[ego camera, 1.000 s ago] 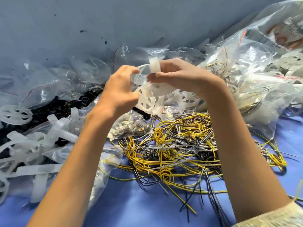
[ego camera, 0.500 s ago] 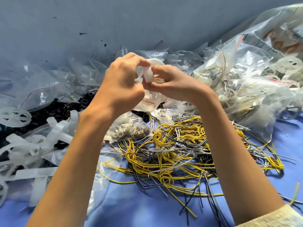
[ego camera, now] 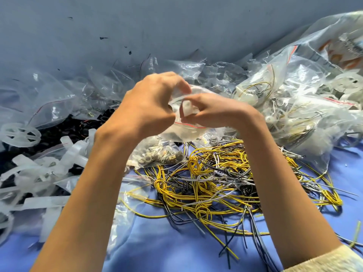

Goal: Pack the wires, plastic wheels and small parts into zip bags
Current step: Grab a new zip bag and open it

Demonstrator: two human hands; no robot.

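Raised at centre frame and almost touching: left hand and right hand, fingers of both curled, pinching the mouth of a clear zip bag. Fingertip contact blurred; exact placement impossible to tell. Between the hands, inside the plastic, something pale and round, probably a plastic wheel, though too smeared to be sure.

Deciding relation: red zip stripe just under the thumbs, long axis roughly left to right across the frame, dipping slightly toward the right, with the bag body sagging below it. Neither hand nearer than the other; left over the left end of the mouth, right over the right end. Judged as last stuffing or sealing, likely calling for a pinch run along that stripe from end to end.

Open air around the hands. Directly beneath, loose yellow, black and grey wires tangled on the blue counter, with a small bag of metal parts at their upper left edge. At frame left, white plastic strips and a spoked wheel; at upper right, filled bags heaped against the grey wall.
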